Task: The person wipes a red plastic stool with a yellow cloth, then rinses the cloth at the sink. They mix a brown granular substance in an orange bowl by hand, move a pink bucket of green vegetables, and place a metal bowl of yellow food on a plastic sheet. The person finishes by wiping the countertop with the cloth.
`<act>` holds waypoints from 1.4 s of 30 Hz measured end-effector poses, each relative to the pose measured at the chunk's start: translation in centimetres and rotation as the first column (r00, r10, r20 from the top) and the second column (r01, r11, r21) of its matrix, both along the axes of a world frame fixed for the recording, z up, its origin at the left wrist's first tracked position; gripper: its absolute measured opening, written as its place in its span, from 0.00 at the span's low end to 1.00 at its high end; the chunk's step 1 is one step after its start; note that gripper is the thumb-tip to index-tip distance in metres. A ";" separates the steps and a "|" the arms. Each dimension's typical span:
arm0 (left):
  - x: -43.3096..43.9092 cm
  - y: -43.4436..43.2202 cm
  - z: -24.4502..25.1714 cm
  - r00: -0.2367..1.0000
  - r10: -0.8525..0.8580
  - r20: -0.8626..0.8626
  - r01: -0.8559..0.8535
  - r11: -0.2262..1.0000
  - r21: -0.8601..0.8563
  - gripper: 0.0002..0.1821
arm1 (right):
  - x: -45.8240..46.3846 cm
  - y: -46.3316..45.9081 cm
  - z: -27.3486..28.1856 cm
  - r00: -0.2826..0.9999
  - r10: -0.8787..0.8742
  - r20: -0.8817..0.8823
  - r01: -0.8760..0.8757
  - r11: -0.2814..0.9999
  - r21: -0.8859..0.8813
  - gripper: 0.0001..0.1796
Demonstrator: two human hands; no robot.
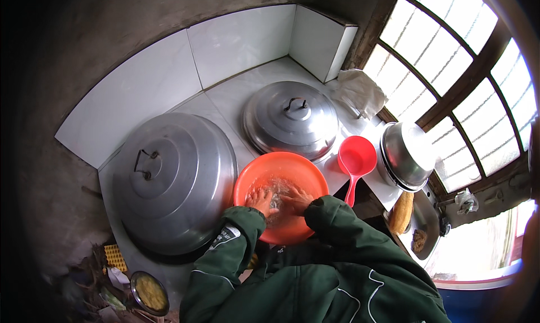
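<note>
An orange plastic basin [295, 165] holds clear water with a tangle of pale, translucent strands [276, 192] in it; what they are I cannot tell. My left hand [260, 203] dips into the basin's left half with its fingers spread against the strands. On the other side, my right hand [298, 200] reaches in palm down, fingers apart, its tips partly under water. Both wrists come out of dark green sleeves at the near rim. No object shows gripped in either hand.
Large domed metal lids cover the left [177, 188] and back [291, 116] of the tiled counter. A red dipper [356, 156] lies right of the basin, near upturned metal bowls [407, 154]. A loofah [401, 213] rests by the sink [426, 222]. Lower left stands a bowl of yellowish food [149, 293].
</note>
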State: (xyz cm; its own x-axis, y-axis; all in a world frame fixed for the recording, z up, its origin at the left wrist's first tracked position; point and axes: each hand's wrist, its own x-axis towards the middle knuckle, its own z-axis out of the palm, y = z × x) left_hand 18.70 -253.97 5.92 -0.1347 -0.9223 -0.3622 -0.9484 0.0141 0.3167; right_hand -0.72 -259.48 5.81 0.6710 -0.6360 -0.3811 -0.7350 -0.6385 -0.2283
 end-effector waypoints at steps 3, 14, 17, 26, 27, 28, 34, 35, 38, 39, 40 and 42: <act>-0.5 1.5 1.4 0.999 -0.040 0.036 0.035 0.993 0.115 0.56 | -0.8 1.1 0.0 0.997 -0.077 -0.029 0.079 0.994 0.082 0.45; -2.9 1.5 -2.1 0.957 0.223 -0.186 -0.202 0.971 0.124 0.40 | 1.3 3.8 -2.1 0.864 -0.366 0.346 0.336 0.931 0.144 0.34; -2.4 0.9 -3.1 0.901 0.204 -0.382 -0.229 0.973 -0.021 0.32 | 1.3 2.8 -2.2 0.767 -0.331 0.550 0.307 0.942 0.137 0.25; -1.6 -1.6 1.3 0.803 0.115 -0.585 -0.330 0.903 -0.275 0.22 | 0.7 0.4 4.5 0.632 -0.297 0.715 0.349 0.934 0.080 0.17; -1.5 -1.8 2.0 0.816 0.145 -0.560 -0.349 0.896 -0.275 0.22 | 0.5 0.0 5.3 0.676 -0.272 0.685 0.338 0.940 0.039 0.17; -1.5 -2.0 2.6 0.816 0.148 -0.558 -0.360 0.887 -0.290 0.22 | 0.5 -0.2 6.0 0.687 -0.295 0.665 0.352 0.935 0.051 0.17; -1.6 -2.3 4.1 0.725 0.037 -0.688 -0.459 0.770 -0.443 0.18 | 0.2 -1.3 8.3 0.665 -0.319 0.676 0.321 0.938 0.128 0.14; -1.5 -2.3 4.0 0.699 0.050 -0.714 -0.464 0.791 -0.399 0.17 | 0.2 -1.4 8.1 0.640 -0.327 0.696 0.300 0.940 0.166 0.16; -0.6 -2.2 3.5 0.579 0.090 -0.811 -0.387 0.905 -0.175 0.22 | 0.0 -1.5 6.9 0.725 -0.315 0.613 0.257 0.949 0.183 0.29; -0.6 -1.8 3.1 0.671 0.082 -0.737 -0.360 0.904 -0.228 0.23 | -0.1 -1.2 6.2 0.761 -0.283 0.584 0.239 0.959 0.154 0.32; -0.5 -1.0 2.7 0.747 0.070 -0.661 -0.335 0.899 -0.283 0.24 | -0.3 -0.5 5.5 0.803 -0.248 0.542 0.227 0.968 0.107 0.35; -0.4 0.5 2.0 0.887 0.062 -0.458 -0.208 0.939 -0.276 0.31 | 0.1 1.2 3.7 0.908 -0.179 0.379 0.181 0.983 0.029 0.46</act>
State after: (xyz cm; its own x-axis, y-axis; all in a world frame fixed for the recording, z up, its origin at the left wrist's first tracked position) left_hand 18.29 -253.46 7.92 -0.0775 -0.9969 0.0097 -0.7133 0.0623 0.6981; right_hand -0.67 -258.24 9.51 0.6377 -0.7614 -0.1167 -0.6972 -0.5061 -0.5078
